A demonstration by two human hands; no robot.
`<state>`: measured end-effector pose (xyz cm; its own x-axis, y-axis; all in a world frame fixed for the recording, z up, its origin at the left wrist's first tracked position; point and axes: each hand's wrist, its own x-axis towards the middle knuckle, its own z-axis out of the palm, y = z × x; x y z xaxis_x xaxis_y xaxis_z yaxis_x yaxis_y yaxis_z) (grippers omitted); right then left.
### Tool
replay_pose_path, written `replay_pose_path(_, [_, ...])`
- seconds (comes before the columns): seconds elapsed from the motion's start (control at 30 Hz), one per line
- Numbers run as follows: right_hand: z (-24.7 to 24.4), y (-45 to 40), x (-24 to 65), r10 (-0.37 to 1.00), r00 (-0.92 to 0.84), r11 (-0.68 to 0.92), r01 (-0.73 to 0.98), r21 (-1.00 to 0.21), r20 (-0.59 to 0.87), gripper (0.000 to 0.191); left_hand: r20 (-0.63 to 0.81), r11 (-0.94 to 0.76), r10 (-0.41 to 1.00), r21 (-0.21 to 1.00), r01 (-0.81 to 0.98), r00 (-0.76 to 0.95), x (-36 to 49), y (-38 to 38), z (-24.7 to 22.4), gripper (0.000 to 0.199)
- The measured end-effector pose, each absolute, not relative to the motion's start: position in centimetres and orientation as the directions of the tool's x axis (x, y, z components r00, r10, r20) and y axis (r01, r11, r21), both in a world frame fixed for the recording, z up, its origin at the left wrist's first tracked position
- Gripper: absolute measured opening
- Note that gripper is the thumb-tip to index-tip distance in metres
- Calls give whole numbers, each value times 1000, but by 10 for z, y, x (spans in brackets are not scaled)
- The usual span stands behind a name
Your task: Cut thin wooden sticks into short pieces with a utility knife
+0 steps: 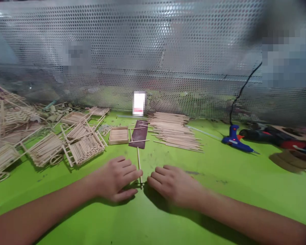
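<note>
A thin wooden stick lies lengthwise on the green table between my hands. My left hand presses the stick down with its fingertips, the thumb stretched out below them. Just to the right, my right hand has its fingers curled closed, knuckles up. A thin dark strip runs from its fingertips across the near end of the stick; what kind of thing it is I cannot make out. Beyond the stick's far end is a dark brown rectangular sheet with a few loose sticks across it.
Many thin sticks lie in a pile behind my right hand. Small stick-built trays and carts crowd the left. A blue glue gun with a black cord and a brown ring are at right. A perforated metal screen closes the back.
</note>
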<state>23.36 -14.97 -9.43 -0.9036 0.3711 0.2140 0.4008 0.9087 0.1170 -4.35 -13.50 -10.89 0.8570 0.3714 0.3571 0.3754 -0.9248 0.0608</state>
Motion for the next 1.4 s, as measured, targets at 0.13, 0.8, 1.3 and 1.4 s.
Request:
replay_pose_path(0.13, [-90,-148,246,403,-889,891,436,128,219,8,344,-911,403,67,406,848,-46,-135,-108,45])
replay_pose_path(0.8, [-99,-142,245,407,-896,908,417,24,180,6,83,-859,453,307,409,888,-40,-125,-99,57])
replay_pose_path(1.3, [-95,-143,245,400,-905,912,408,32,145,11,68,-853,450,327,407,890,-36,-125,-94,48])
replay_pose_path(1.4, [-94,-142,245,397,-907,913,406,41,140,8,69,-852,446,337,400,892,-37,-125,-95,47])
